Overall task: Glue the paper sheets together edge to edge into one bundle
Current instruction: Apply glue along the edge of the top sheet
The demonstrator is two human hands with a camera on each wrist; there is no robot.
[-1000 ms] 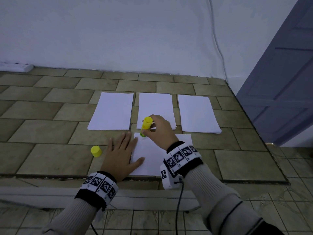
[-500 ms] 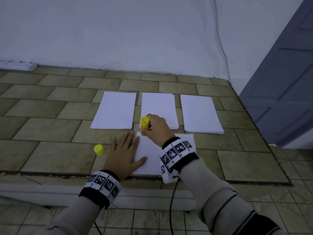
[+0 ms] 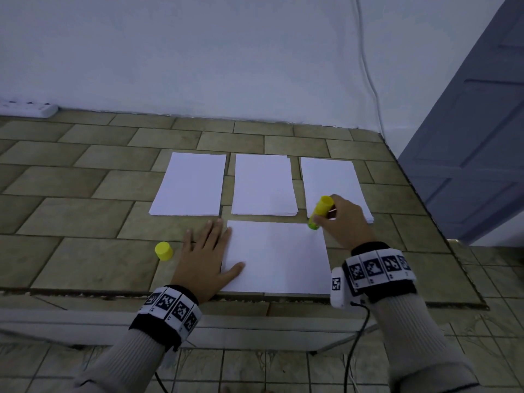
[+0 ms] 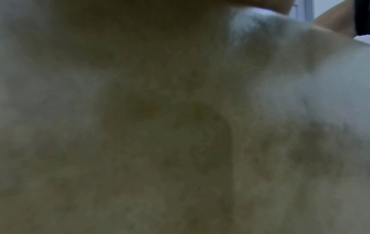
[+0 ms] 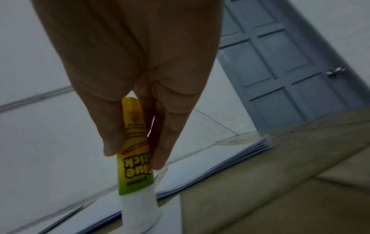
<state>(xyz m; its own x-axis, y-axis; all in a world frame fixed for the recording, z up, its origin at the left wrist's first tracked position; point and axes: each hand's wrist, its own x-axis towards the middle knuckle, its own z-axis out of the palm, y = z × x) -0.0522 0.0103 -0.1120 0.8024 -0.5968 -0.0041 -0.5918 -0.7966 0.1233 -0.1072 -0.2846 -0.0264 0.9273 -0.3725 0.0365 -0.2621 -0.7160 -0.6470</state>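
- We judge the task to be at an early stage: one single sheet (image 3: 276, 258) lies on the tiled counter (image 3: 85, 222) nearest us, and nothing is joined to it yet.
- Three stacks of paper wait in a row just beyond it: the left stack (image 3: 190, 184), the middle stack (image 3: 263, 184) and the right stack (image 3: 330, 180). They lie apart from one another and from the single sheet, so none of them looks bonded to anything.
- The glue stick (image 3: 319, 211) is uncapped; its yellow cap (image 3: 163, 251) stands on the counter to the left of our left hand (image 3: 202, 260).
- Our right hand (image 3: 344, 222) holds the glue stick tilted, its tip down at the far right corner of the single sheet. We judge we are gluing that far edge; whether any glue already lies along it we cannot see.
- What remains, as we read it: bring the next sheet onto the glued edge, press it, and repeat for the rest of the paper.
- Right fingers (image 5: 172, 134): in the wrist view they are curled and drawn close together, pinching the tube from both sides above its green band, the white glue end sticking out below.
- Left fingers (image 3: 211, 234): straight and slightly spread, flat on the counter, with the thumb and the side of the hand lying over the sheet's left edge to pin it. They hold nothing. The left wrist view is too blurred to add anything.
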